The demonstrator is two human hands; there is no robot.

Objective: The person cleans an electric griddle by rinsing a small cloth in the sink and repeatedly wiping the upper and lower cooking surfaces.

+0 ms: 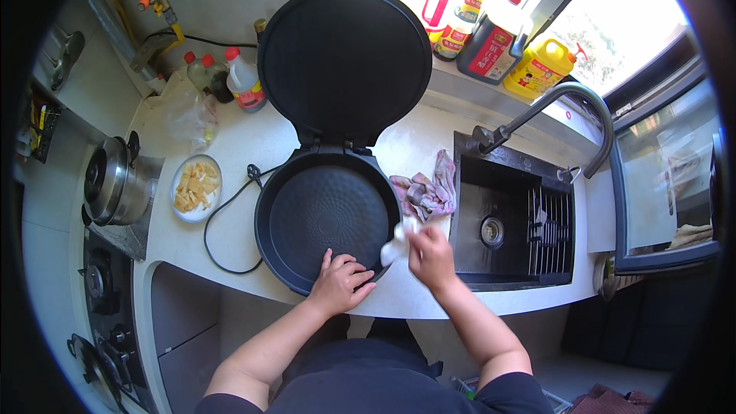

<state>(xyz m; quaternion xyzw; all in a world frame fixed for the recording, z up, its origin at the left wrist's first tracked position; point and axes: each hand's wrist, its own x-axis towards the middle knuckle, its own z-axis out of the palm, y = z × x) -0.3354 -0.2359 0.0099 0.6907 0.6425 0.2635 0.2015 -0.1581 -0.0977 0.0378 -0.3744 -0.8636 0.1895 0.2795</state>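
An electric baking pan with a round black cooking plate [328,224] stands on the counter, its black lid [345,63] raised on a hinge at the back. My left hand [340,284] rests over the pan's front rim, fingers spread and the tips reaching inside. At the right rim, my right hand [431,256] pinches a white tissue or paper wipe [395,246], slightly blurred. A crumpled pinkish-grey cloth [428,190] lies beyond that hand, between the pan and the sink [491,178].
To the left are a white plate [217,204] of pale food strips, a black power cord [206,241] with its plug, and a steel pot [115,184]. Condiment bottles [247,83] stand behind. A curved faucet [598,121] arches over the sink; a yellow detergent jug [537,72] sits on the sill.
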